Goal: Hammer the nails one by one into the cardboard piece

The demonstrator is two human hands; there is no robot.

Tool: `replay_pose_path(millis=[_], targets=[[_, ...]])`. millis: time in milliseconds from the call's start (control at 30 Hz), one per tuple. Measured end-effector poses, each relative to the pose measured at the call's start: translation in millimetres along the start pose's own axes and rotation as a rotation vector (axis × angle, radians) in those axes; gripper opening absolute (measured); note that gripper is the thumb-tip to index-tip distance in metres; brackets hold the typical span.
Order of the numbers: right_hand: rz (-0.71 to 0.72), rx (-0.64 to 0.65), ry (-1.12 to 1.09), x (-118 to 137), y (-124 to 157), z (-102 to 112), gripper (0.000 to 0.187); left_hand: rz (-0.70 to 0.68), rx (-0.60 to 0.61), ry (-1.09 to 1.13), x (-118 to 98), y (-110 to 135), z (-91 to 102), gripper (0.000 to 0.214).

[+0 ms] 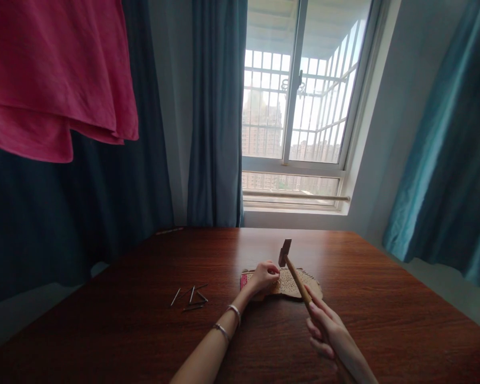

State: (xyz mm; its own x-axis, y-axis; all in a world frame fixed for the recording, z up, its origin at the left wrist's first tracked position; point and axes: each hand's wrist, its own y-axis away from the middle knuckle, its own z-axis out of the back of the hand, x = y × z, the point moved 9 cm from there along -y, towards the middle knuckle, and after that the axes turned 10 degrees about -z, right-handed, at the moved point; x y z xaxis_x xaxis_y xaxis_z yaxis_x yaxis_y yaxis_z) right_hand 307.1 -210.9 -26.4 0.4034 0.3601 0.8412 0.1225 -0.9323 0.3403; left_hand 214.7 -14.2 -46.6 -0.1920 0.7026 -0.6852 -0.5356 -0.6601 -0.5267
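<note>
- On the wooden table [144,330], near its middle, a flat tan piece [310,289] lies under the left hand [264,277], whose fingers pinch narrowly at something too small to make out.
- The right hand [328,333] is wrapped around the hammer [297,281] handle, and the head hangs just above those fingers.
- As I judge it, a slanted blow could catch the fingertips or skid the piece towards the loose metal pins [192,298].

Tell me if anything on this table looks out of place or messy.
Only the thin metal spikes stand out: they lie loose and crossed over each other on the bare table, left of the tan flat piece under the left hand. The right hand grips the hammer above that piece. Nothing looks spilled or broken.
</note>
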Motion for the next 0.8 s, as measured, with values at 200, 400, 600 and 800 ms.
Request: replay_pose_path(millis=[200,400,600,800], targets=[[-0.015,0.017,-0.018,0,2,-5,0.078,0.019,0.006,-0.025,2,0,-1.2,0.017],[-0.004,-0.003,-0.023,1,5,-5,0.074,0.004,0.016,-0.046,-3,0,0.6,0.017],[0.017,-0.002,-0.054,5,7,-2,0.076,-0.013,0.028,-0.063,-9,1,1.6,0.017],[-0.002,0.012,-0.029,8,6,-7,0.077,0.008,0.03,-0.051,-7,1,0.6,0.017]])
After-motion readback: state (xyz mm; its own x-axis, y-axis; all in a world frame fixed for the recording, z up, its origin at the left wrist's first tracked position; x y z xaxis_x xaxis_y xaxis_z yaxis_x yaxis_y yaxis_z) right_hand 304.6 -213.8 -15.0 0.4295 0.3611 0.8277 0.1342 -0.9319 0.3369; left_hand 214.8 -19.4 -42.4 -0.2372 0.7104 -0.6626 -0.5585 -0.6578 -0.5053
